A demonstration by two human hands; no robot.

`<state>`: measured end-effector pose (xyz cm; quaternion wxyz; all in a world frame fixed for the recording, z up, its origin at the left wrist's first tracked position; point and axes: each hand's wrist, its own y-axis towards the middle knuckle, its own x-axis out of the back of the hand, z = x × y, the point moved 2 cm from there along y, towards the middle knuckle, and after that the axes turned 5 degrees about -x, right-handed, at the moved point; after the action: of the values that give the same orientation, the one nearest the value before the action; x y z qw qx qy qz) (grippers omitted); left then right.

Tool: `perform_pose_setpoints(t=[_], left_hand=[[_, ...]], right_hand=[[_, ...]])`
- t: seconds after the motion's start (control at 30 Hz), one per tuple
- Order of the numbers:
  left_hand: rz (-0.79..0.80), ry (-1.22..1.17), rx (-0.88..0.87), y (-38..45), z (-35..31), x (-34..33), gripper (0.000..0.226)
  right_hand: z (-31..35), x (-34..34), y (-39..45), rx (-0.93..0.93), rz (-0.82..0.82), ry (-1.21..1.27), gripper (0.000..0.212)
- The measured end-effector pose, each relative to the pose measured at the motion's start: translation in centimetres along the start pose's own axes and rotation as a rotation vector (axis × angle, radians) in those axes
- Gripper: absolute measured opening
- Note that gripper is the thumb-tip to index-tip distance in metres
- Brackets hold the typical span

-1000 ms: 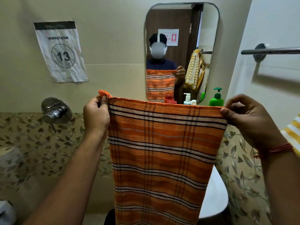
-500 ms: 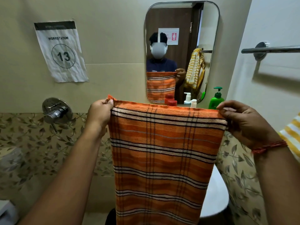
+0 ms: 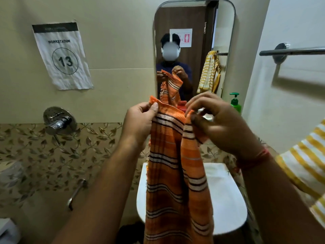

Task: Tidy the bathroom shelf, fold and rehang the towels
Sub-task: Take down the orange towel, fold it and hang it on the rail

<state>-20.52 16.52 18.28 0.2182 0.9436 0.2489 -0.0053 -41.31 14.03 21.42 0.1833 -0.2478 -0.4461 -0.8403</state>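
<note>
The left hand [image 3: 140, 120] and right hand [image 3: 218, 124] each pinch a top corner of the orange striped towel [image 3: 175, 173] between thumb and fingers, the corners near each other. The towel hangs folded lengthwise in front of the mirror [image 3: 195, 18], above a white toilet lid [image 3: 226, 199].

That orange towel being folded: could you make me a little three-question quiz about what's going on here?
1. True or false: both hands grip the orange striped towel.
2. What hangs on the towel bar? A) a yellow towel B) nothing visible C) a bag
3. Fill in: the paper sign reads workstation ___.

Key: 1 true, the left hand and right hand pinch its top corners close together. 2 B. 3 13.
</note>
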Motion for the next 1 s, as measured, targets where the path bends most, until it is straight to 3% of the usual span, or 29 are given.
perform_pose_setpoints(t=[0.1,0.4,0.83,0.93,1.0], left_hand=[[0.09,-0.008,-0.011,-1.1,-0.5,-1.4,0.017],[0.19,-0.087,0.018,-2.3,-0.4,-1.8,0.026],[0.3,-0.166,0.018,-2.4,-0.2,-1.2,0.026],[0.26,-0.09,-0.059,-2.3,-0.1,-1.0,0.022],[0.182,-0.075,-0.082,-2.3,-0.1,-0.5,0.019]], right_hand=[[0.5,-1.6,1.2,-0.034,0.01,-0.122,0.01],[0.5,-3.3,2.4,-0.059,-0.183,-0.232,0.016],[0.4,-4.5,2.7,-0.009,-0.313,-0.215,0.01],[0.5,-4.2,2.9,-0.022,-0.247,-0.192,0.01],[0.1,-3.5,2.4,-0.091,-0.045,-0.155,0.015]])
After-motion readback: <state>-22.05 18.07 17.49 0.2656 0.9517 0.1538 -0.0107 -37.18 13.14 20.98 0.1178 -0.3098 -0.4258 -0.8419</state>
